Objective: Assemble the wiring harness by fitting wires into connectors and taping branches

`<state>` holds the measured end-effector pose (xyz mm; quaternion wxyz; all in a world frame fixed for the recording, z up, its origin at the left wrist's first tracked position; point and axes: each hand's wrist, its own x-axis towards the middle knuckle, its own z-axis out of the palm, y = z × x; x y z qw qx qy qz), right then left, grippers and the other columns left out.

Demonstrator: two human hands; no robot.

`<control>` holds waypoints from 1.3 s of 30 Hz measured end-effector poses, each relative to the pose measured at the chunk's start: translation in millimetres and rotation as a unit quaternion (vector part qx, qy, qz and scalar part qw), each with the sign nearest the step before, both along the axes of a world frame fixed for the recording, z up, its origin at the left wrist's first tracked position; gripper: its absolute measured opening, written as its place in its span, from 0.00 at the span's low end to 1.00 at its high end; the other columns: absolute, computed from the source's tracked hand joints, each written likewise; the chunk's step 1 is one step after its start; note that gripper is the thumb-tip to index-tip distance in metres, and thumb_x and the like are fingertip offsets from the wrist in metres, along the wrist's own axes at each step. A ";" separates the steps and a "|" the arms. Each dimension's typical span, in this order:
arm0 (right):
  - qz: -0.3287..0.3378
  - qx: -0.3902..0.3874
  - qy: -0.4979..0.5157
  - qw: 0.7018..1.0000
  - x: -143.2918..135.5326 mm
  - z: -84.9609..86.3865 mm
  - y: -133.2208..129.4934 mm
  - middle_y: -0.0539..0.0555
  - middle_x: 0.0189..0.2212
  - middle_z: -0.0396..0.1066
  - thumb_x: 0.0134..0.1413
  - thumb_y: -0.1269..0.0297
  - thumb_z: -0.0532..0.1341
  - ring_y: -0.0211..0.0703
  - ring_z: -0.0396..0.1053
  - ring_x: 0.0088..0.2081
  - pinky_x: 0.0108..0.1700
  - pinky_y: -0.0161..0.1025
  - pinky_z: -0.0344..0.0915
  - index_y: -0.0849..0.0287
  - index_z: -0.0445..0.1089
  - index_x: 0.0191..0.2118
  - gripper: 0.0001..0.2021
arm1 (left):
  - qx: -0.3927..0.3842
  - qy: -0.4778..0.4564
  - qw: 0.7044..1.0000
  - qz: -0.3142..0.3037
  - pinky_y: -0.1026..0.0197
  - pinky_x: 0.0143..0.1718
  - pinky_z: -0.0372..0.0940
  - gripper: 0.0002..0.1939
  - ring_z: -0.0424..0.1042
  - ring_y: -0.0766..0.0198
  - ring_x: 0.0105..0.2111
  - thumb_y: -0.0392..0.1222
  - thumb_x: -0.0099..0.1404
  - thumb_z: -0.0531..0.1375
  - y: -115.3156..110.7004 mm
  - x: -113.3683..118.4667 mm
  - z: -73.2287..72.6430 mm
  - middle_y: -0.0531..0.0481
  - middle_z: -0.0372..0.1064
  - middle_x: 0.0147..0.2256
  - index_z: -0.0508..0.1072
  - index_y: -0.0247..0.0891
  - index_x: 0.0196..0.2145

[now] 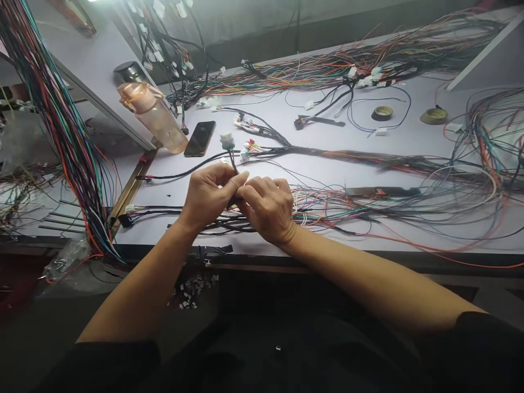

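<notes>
Left hand (208, 191) and right hand (268, 208) pinching a cable (233, 162), white connector (226, 141) uppermost, near the front edge of the counter (344, 136); bottle (154, 117) and phone (200, 138) toward the left edge, tape roll (382, 115) toward the back right.

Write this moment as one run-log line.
left hand: pinching wires | right hand: close beside left | white plug: on wires' end | phone: beside bottle

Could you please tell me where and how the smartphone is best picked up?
Grip the smartphone by its two long edges, probably best from above and slightly to the right: it lies flat and is narrower across than along, while the water bottle sits close beside its left edge.
</notes>
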<state>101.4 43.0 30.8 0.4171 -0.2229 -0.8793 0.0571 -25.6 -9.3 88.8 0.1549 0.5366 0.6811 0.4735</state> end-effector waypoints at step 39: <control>0.122 -0.371 -0.232 0.891 9.7 5.7 50.0 0.51 0.30 0.76 0.53 0.61 0.59 0.40 0.68 0.30 0.30 0.34 0.56 0.56 0.75 0.39 0.10 | 0.130 0.019 0.989 -0.066 0.49 0.50 0.65 0.03 0.75 0.57 0.38 0.41 0.59 0.65 -19.6 -0.4 -44.6 0.49 0.76 0.32 0.75 0.42 0.32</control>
